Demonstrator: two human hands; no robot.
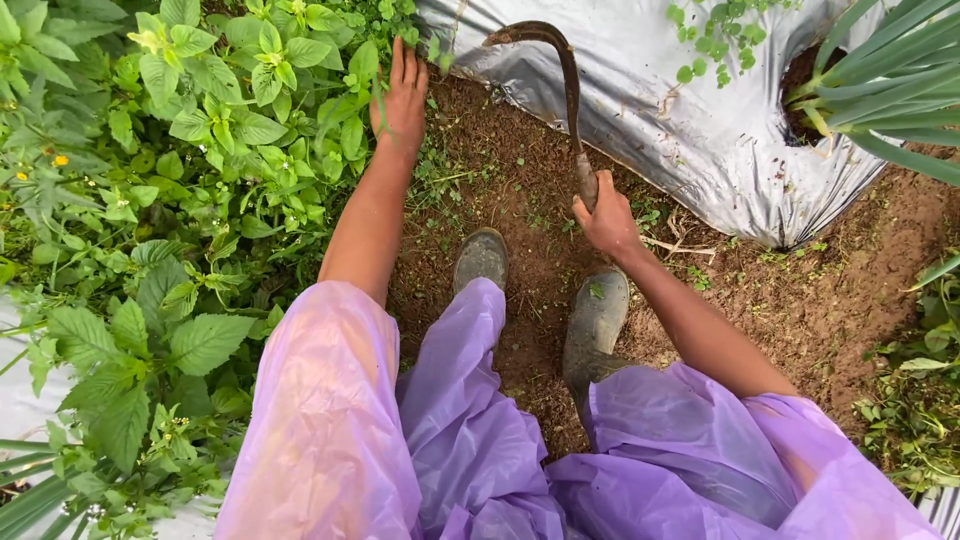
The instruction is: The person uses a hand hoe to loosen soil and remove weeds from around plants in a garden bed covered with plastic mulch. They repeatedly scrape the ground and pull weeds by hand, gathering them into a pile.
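Head camera looks down at my two arms, my purple raincoat [480, 450] and my two muddy boots [590, 320] on the brown dirt [800, 300]. My left hand [400, 100] is stretched far out with the fingers flat and close together, pushing into the green weeds [200, 150] at their edge. It holds nothing that I can see, but leaves hide part of it. My right hand [605, 220] is shut tight around the handle of a curved sickle [565, 90]. The sickle goes up from my fist and bends over to the left at the far end, where its tip sits near the silver plastic sheet [700, 130]. The weeds are thick and tall on the left and cover the ground there. The silver sheet lies on the right and far side, just beside the sickle. Long green leaves [890, 90] grow out of a hole in the sheet at the far right. Small weeds [920, 400] grow near the right edge too.
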